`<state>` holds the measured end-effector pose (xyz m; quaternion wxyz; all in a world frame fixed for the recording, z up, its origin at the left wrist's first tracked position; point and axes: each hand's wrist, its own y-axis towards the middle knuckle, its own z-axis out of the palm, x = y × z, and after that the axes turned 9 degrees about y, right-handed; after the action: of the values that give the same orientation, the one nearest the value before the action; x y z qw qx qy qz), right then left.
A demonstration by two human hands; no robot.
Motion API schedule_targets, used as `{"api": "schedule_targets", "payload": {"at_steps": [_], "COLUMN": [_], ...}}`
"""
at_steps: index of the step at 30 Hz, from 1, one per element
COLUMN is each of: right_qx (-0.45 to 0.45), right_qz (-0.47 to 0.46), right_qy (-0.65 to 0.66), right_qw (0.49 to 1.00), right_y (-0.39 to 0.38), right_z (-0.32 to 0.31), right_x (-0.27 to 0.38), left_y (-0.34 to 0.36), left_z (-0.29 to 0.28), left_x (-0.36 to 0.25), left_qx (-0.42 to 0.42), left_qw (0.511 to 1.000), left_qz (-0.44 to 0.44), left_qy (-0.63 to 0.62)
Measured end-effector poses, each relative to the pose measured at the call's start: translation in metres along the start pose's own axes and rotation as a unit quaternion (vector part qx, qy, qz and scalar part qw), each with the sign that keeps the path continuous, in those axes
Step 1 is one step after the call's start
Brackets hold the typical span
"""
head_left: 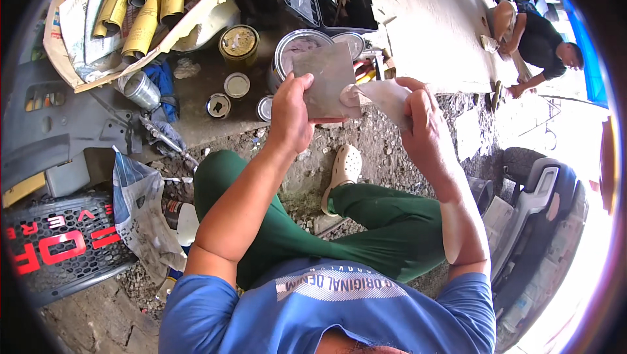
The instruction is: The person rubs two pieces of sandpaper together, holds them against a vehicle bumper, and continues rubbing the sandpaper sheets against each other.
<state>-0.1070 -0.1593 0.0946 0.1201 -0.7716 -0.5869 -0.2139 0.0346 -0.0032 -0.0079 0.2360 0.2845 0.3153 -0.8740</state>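
My left hand (292, 119) is wrapped round the lower left edge of a flat grey square board (321, 78), held up in front of me. In my right hand (424, 130) is a thin, pale spreader (385, 98), gripped between fingers and thumb. Its tip meets the board's right edge, where a small lump of pinkish-grey putty (351, 95) sits. Just behind the board stands an uncovered tin (279, 70) with similar pinkish paste inside, partly hidden by the board.
Smaller tins and lids (236, 85) stand left of the board. A carton (72, 70) of yellow rolls lies far left, above a black grille (65, 243). A black toolbox (297, 1) is behind. Another person (542, 40) crouches at the far right. Car parts (542, 217) lie at right.
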Motion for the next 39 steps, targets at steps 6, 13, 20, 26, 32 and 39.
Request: {"api": "schedule_targets", "payload": {"at_steps": [6,13,20,26,32,39], "right_qx": [0.010,0.031,0.035,-0.016,0.024,0.163], "right_qz": [-0.085,-0.170,-0.202,-0.137,-0.184,-0.231], "right_qy": [0.052,0.000,-0.050,-0.080,-0.085,-0.100], "right_qw": [0.995,0.985,0.978,0.987,0.979,0.954], "right_y": [-0.004,-0.003,0.007,0.020,0.024,0.001], "right_z": [0.020,0.043,0.029,0.010,0.022,0.039], "right_x": [-0.002,-0.015,-0.041,-0.027,-0.017,-0.003], "left_y": [-0.010,-0.012,-0.003,-0.002,-0.008,-0.006], "left_z": [0.008,-0.001,-0.016,-0.010,0.000,0.002], "left_x": [0.009,0.012,0.009,0.012,0.018,0.019], "left_qx": [0.016,0.016,0.013,-0.060,-0.068,-0.151], "left_qw": [0.998,0.998,0.993,0.923,0.884,0.894], "left_qz": [-0.033,-0.033,-0.049,0.274,0.317,0.299], "left_qy": [-0.055,-0.057,-0.108,0.264,0.337,0.297]}}
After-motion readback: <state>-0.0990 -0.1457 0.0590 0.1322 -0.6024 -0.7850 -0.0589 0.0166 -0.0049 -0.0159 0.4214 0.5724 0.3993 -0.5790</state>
